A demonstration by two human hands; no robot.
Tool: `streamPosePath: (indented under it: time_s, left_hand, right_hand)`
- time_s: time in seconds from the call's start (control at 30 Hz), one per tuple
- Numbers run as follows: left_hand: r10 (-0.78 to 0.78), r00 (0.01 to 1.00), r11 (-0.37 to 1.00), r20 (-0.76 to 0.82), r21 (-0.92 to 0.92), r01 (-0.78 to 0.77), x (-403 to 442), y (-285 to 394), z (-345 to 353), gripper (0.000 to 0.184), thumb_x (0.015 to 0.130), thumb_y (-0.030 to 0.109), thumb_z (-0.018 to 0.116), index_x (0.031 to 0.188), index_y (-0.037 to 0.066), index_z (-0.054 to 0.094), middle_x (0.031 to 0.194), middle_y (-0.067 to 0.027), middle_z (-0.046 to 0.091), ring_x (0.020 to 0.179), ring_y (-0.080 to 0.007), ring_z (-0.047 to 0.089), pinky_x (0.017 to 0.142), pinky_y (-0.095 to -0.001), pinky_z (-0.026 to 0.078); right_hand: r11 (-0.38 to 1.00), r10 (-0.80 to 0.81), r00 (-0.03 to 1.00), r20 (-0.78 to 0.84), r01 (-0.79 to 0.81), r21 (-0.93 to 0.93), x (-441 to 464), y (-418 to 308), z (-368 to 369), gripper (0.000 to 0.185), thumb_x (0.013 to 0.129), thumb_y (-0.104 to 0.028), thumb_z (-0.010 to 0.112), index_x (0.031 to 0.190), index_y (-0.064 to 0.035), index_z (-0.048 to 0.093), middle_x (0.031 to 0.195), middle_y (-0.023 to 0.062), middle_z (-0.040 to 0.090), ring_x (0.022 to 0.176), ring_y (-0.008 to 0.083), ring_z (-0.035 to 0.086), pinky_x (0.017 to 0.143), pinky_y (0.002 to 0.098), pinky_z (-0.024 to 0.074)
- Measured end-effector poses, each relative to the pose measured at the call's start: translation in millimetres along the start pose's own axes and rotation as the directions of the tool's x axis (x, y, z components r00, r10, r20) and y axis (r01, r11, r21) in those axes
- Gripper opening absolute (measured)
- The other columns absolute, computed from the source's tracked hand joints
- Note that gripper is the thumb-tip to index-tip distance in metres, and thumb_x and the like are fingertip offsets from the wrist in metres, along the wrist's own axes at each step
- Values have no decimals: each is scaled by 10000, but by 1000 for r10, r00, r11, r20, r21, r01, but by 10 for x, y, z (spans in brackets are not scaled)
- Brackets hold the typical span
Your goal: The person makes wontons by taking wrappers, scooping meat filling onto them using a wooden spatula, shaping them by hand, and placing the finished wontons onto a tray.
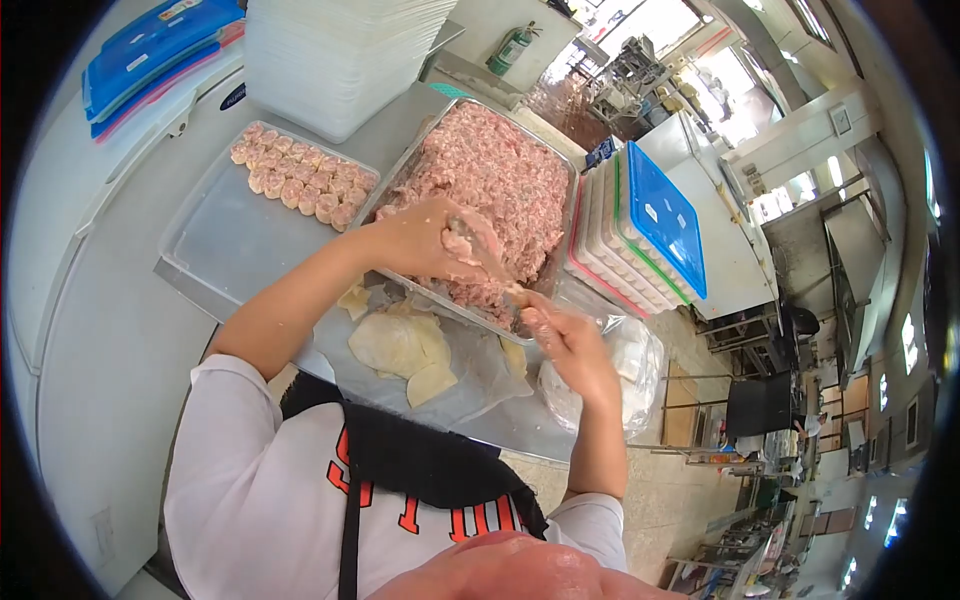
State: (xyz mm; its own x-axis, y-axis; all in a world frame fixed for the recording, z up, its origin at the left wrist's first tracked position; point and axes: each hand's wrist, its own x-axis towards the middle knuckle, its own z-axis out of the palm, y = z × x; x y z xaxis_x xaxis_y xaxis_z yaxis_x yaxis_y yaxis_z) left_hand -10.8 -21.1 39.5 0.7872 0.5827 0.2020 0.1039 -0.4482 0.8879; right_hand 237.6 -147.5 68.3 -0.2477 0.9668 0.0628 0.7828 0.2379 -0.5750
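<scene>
Just over the near side of the metal pan, the left grip is curled like a cup, partly closed round a small lump of meat. The right grip is closed on a thin stick, and its far end reaches the lump. I cannot tell if a dough skin is round the lump, as the fingers hide it. To do this well, I think the cup should be loose, so the meat is held but not squashed. Small, soft pats with the stick should make the top smooth. Working over the pan helps, since any crumbs would drop back on the big heap of mince. Close to the body, yellow dough skins lie on a plastic sheet on the table; lifting one at a time should save them from tearing. Off to the left, filled dumplings sit close in rows in a clear tray, a good guide for size.
</scene>
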Motion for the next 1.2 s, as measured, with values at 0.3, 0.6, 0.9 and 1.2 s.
streamPosePath:
  time_s: [0.3, 0.6, 0.9, 1.2]
  left_hand:
    - [-157, 981, 957, -114, 227, 180, 218, -339, 152, 438, 691, 290, 738, 1019, 17, 638, 1014, -179, 660, 956, -332, 624, 859, -393, 476]
    - [-235, 959, 912, -159, 305, 274, 206, -828, 213, 628, 702, 391, 775, 1181, 49, 556, 1098, -184, 632, 1011, -321, 611, 844, -402, 473]
    - [110, 994, 964, 12, 242, -109, 141, -272, 37, 411, 744, 265, 745, 1095, 89, 626, 1096, -134, 647, 1035, -306, 605, 934, -396, 438]
    - [-89, 996, 958, -22, 271, 91, 85, -560, -150, 448, 697, 345, 794, 958, 28, 616, 1057, -163, 621, 1007, -323, 577, 850, -397, 442]
  right_hand:
    - [990, -38, 994, -107, 22, -141, 133, 680, 103, 270, 930, -195, 600, 1155, -49, 636, 969, 154, 671, 883, 277, 650, 781, 359, 498]
    - [848, 85, 989, -121, -136, -513, 134, 953, 288, 307, 931, -220, 570, 1207, -90, 605, 857, 184, 627, 768, 374, 624, 665, 455, 491]
    - [988, 6, 1000, -16, -4, 152, 102, 435, 206, 331, 954, -271, 591, 1193, -46, 633, 918, 119, 680, 824, 118, 589, 785, 273, 460]
    - [921, -160, 970, -184, 80, -380, 238, 132, 164, 266, 895, -187, 620, 1135, -80, 662, 874, 152, 638, 715, 323, 618, 637, 390, 490]
